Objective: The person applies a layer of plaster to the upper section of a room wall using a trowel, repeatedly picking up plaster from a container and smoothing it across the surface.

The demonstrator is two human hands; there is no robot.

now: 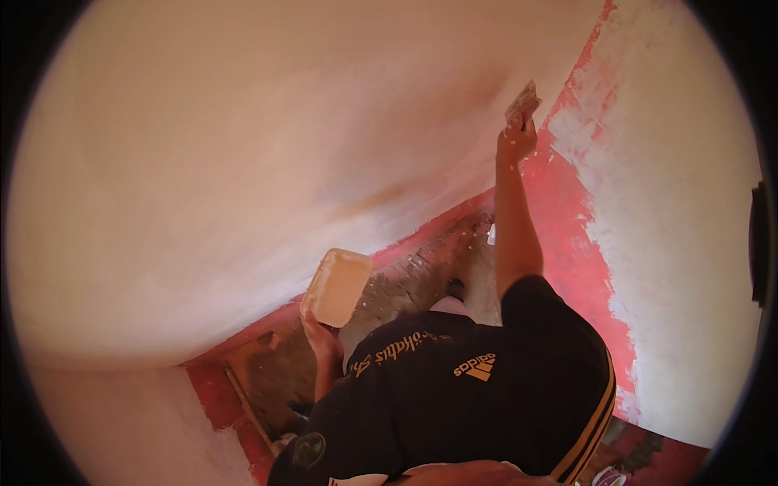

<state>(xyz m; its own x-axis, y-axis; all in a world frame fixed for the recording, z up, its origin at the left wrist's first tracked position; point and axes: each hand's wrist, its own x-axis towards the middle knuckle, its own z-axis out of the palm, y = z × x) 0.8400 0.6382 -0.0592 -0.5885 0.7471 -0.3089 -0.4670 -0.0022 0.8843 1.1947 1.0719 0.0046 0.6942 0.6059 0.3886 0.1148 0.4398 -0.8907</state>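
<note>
My right hand (515,139), at the upper right, is closed around a small flat putty knife (523,104) crusted with pale material, raised beside the corner between the pale left wall (259,121) and the right wall (664,194). The right wall has red paint partly covered by rough white patches. My left hand (321,334), low at center left, grips a shallow rectangular tub (339,287) with a smooth beige surface; whether that is its contents or its bottom I cannot tell.
A red band (431,227) runs along the foot of the left wall, above a dirty, speckled floor (409,279). A long stick (243,398) lies at the lower left, near another red-and-white wall section (146,413). Some small items (608,476) are at the bottom right.
</note>
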